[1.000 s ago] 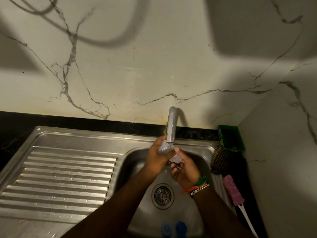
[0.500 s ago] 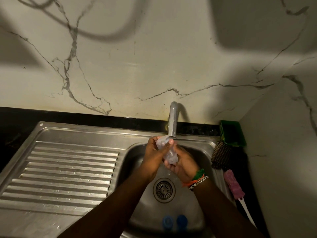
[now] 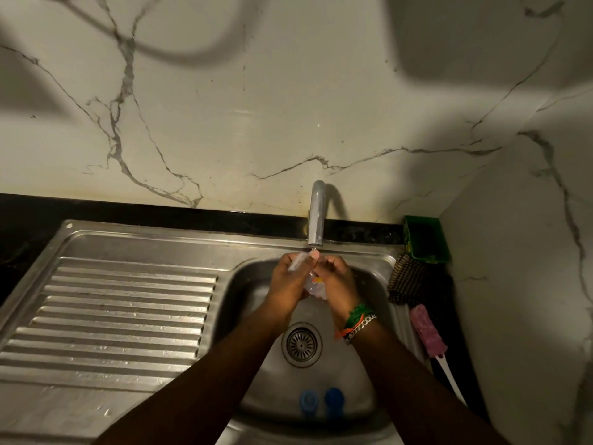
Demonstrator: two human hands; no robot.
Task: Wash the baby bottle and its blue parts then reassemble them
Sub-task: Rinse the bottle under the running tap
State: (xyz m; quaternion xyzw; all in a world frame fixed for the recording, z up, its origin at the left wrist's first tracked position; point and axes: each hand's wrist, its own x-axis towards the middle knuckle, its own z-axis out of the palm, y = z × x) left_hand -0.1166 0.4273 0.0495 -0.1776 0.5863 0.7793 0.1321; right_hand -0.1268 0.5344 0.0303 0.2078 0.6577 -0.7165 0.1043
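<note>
clear plastic bottle [image 3: 313,282], steel tap [image 3: 316,216]

Dim, warm light leaves large soft shadows across the white veined marble wall [image 3: 288,107], with wide-angle bending at the edges and slight blur.

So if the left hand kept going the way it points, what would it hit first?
Probably the faucet spout: the left hand, gripping the clear bottle, points up-forward with fingers just below the outlet. Depth is unclear; it might pass underneath.
</note>
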